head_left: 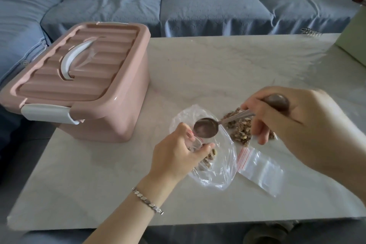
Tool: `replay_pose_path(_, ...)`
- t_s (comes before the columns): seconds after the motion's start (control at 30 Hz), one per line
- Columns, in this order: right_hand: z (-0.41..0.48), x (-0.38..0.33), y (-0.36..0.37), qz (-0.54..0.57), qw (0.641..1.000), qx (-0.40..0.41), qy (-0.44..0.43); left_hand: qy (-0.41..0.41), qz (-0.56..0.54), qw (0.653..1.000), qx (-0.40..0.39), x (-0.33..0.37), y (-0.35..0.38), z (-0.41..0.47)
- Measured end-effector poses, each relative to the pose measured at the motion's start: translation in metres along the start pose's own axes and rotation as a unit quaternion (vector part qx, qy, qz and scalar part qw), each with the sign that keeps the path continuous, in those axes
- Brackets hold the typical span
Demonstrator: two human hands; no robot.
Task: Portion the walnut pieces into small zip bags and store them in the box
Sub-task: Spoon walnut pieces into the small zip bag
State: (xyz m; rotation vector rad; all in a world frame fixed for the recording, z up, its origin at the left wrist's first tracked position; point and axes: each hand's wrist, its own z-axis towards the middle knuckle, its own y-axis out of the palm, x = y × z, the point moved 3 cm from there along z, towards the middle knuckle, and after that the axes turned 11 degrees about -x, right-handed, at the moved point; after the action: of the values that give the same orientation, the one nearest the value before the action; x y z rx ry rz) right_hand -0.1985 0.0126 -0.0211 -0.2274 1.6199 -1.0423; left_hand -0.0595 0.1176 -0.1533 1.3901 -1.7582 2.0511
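On the table (217, 65): one pink box (79, 77), lid shut, at the left; one heap of walnut pieces (240, 128); two small zip bags; one spoon (206, 127).

Held zip bag (205, 159) in the left hand (174, 156), fingers (186, 130) curled and pinching its mouth; a few pieces inside, partly hidden by the palm. Edges hard to tell from the loose clear plastic (219, 176) beneath.

Empty zip bag (259, 168) flat just right of it, red strip toward the heap.

Right hand (293, 125) covering part of the heap, fingers (261, 134) wrapped round the spoon handle. Spoon's long axis from upper right to lower left, bowl up, at the held bag's mouth.
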Motion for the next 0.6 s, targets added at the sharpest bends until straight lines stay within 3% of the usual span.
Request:
replay_pose_path(0.1, -0.009, 0.027, -0.005, 0.063, 0.996, 0.062, -0.001, -0.025, -0.021, 0.999, 0.039, -0.016, -0.006, -0.008)
replay_pose_path(0.2, -0.021, 0.073, 0.016, 0.115, 0.988, 0.083, 0.059, -0.062, -0.037, 0.995, 0.065, -0.031, -0.006, -0.015)
replay_pose_path(0.33, -0.035, 0.104, 0.064, 0.166, 0.976, 0.072, 0.121, -0.141, -0.029, 0.989, -0.036, -0.038, 0.008, -0.014)
replay_pose_path(0.43, -0.042, 0.113, 0.086, 0.202, 0.966, 0.076, 0.141, -0.143, 0.003, 0.984, -0.103, -0.035, 0.018, -0.011)
replay_pose_path(0.6, -0.053, 0.118, 0.102, 0.194, 0.965, 0.093, 0.151, -0.146, 0.013, 0.978, -0.146, -0.040, 0.026, -0.009)
